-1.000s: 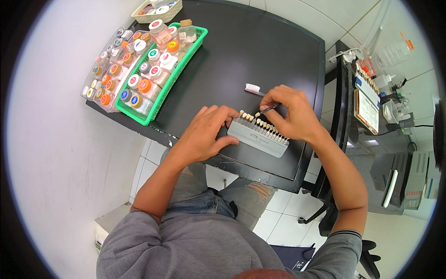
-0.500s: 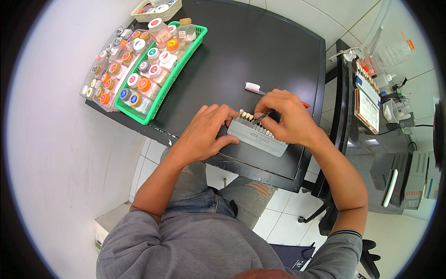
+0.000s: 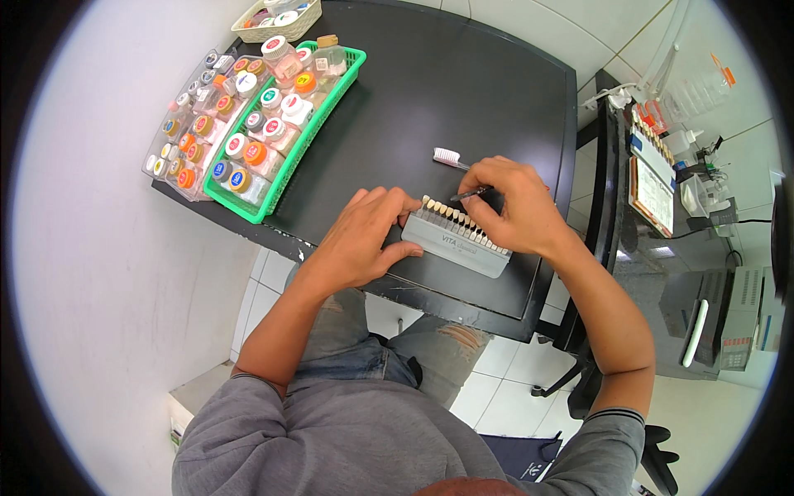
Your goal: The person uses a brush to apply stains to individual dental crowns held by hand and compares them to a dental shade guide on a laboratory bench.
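Observation:
A grey dental shade guide (image 3: pixel 455 245) lies slantwise near the table's front edge, its row of tooth-shaped tabs (image 3: pixel 451 213) along the far side. My left hand (image 3: pixel 364 231) grips its left end, with the thumb on the near edge and the fingers by the first tabs. Closed in a pinch, my right hand (image 3: pixel 511 202) holds a slim dark pen-like tool (image 3: pixel 473 193); its tip points left, just above the tabs. Whether it touches them I cannot tell. Behind that hand lies a toothbrush (image 3: pixel 447 155) with white bristles, its handle partly hidden.
A green basket (image 3: pixel 285 178) of capped jars stands at the left, beside a clear tray (image 3: pixel 184 124) of more jars. A woven basket (image 3: pixel 281 31) sits at the far left corner. On the right, a second black table holds a clipboard (image 3: pixel 651 194) and bottles.
My right hand has lifted the dark tool up and away from the tabs, uncovering more of the row. My left hand keeps its grip on the shade guide.

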Action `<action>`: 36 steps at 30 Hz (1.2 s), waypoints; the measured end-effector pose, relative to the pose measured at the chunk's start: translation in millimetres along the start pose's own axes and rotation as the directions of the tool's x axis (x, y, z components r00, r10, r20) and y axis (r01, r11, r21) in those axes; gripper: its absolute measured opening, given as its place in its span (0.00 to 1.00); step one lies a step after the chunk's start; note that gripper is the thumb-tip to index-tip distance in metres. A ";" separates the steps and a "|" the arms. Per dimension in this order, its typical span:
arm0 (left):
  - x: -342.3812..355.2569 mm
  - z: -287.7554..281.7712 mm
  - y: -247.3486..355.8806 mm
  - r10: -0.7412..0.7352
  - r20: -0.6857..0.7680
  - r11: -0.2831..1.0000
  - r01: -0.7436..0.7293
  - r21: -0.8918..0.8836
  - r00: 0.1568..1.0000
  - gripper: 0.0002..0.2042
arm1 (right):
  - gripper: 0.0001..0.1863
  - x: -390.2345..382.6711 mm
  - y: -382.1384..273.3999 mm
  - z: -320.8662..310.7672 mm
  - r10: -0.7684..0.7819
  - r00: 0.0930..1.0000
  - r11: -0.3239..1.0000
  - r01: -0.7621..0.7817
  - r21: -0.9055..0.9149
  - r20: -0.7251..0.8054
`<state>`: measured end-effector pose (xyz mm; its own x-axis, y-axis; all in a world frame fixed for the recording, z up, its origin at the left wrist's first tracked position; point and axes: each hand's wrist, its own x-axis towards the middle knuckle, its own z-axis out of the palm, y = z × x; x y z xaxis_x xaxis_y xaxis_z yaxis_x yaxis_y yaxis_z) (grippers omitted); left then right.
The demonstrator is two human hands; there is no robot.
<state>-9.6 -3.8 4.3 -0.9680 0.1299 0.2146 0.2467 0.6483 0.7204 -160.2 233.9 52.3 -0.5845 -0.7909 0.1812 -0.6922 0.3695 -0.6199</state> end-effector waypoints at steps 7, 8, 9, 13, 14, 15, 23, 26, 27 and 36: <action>0.1 0.4 0.0 0.007 0.000 1.000 -0.007 0.003 1.000 0.27 | 0.09 -3.7 -2.9 5.3 -0.039 0.994 0.997 0.044 -0.055 0.097; -0.1 0.5 -0.3 0.013 -0.006 1.000 -0.013 0.003 1.000 0.27 | 0.09 -3.7 -3.0 6.1 -0.036 0.994 0.998 0.041 -0.050 0.103; -0.1 0.5 0.1 0.010 -0.004 1.000 -0.010 0.003 1.000 0.27 | 0.09 -3.7 -3.0 6.6 -0.033 0.993 0.998 0.038 -0.045 0.109; 0.5 -1.4 1.7 0.008 0.009 1.000 -0.008 0.003 1.000 0.26 | 0.10 -3.6 -4.0 6.6 -0.008 0.993 0.999 0.014 -0.047 0.122; 0.5 -1.7 1.7 0.010 0.013 1.000 -0.010 0.003 1.000 0.26 | 0.10 -3.3 -5.3 6.1 0.005 0.992 0.999 0.001 -0.046 0.129; 0.6 -1.7 1.8 0.011 0.014 1.000 -0.011 0.003 1.000 0.26 | 0.11 -3.2 -6.0 6.0 0.017 0.990 0.999 -0.011 -0.045 0.137; 1.3 -1.8 1.6 0.022 0.023 1.000 -0.022 -0.001 0.999 0.25 | 0.12 -4.5 -4.5 10.8 0.078 0.991 0.997 -0.077 -0.009 0.106; -0.1 -1.0 -1.3 0.034 0.024 0.999 -0.034 0.014 0.999 0.25 | 0.13 -1.9 -6.2 6.6 0.154 0.988 0.984 -0.156 0.080 0.031; -0.7 -0.9 -1.8 0.031 0.021 0.999 -0.031 0.014 0.999 0.26 | 0.14 0.3 -7.1 4.1 0.199 0.980 0.973 -0.198 0.120 0.004; 1.8 1.7 -1.3 0.031 -0.039 1.000 -0.032 0.000 0.999 0.31 | 0.15 5.8 17.1 -25.3 0.305 0.941 0.952 -0.300 0.056 -0.145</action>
<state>-11.7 -3.1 2.5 -0.9573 0.1210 0.2626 0.2771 0.6436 0.7135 -186.1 248.0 62.1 -0.8226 -0.5612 0.0917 -0.4601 0.5623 -0.6871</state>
